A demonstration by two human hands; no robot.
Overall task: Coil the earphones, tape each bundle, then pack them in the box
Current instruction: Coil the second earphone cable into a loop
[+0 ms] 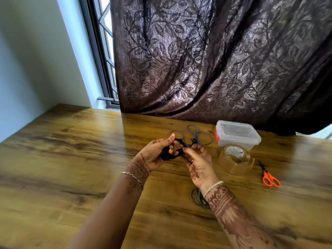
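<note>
Nearest the lens, I am seeing a grey coil (198,198) lying low in the frame, tape unclear. At centre my left hand (156,155) is gripping a black earphone bundle (168,154) while my right hand (197,159) is pinching its cord. Purple earphones (197,135) are lying loose beyond; the box (237,134), right of centre, is lidded. I am judging most steps unfinished.

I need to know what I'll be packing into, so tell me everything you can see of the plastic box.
The plastic box is a small rectangular container of clear, slightly frosted plastic with rounded corners. Its clear lid is on, with a red-orange clip on its left end. It sits upright at the far right of the wooden table, close to the dark curtain. The tape roll stands just in front of it; whether they touch is unclear. Neither hand touches it.
</note>
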